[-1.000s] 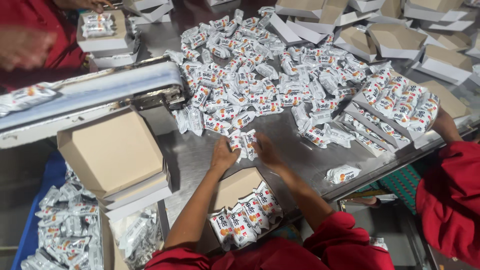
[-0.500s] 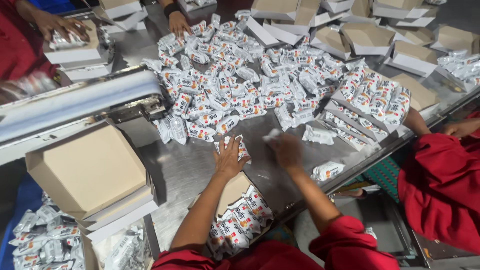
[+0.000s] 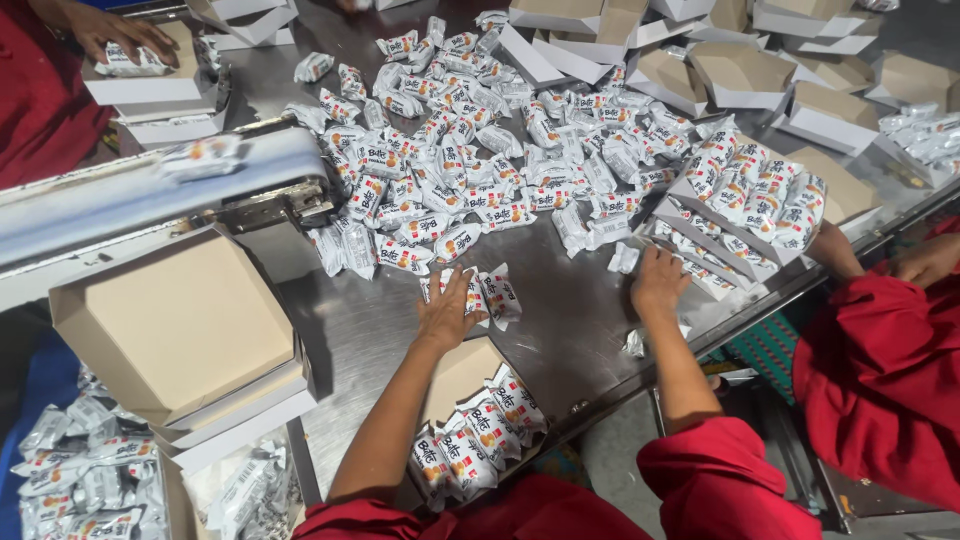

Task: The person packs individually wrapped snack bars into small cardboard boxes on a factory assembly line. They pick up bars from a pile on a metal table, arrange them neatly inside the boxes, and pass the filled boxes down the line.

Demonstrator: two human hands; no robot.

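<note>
Rightward goes the right hand (image 3: 657, 283), fingers spread beside a loose packet (image 3: 624, 258); left hand (image 3: 450, 310) presses flat on small packets (image 3: 497, 292), seemingly ungripped.

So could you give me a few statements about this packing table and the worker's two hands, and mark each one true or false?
1. The left hand lies flat on a few snack packets. True.
2. The right hand is lifting a cardboard box. False: it rests on the steel table, touching loose packets.
3. The open box below the hands already holds packets. True.
4. The table is wooden. False: it is shiny metal.
</note>
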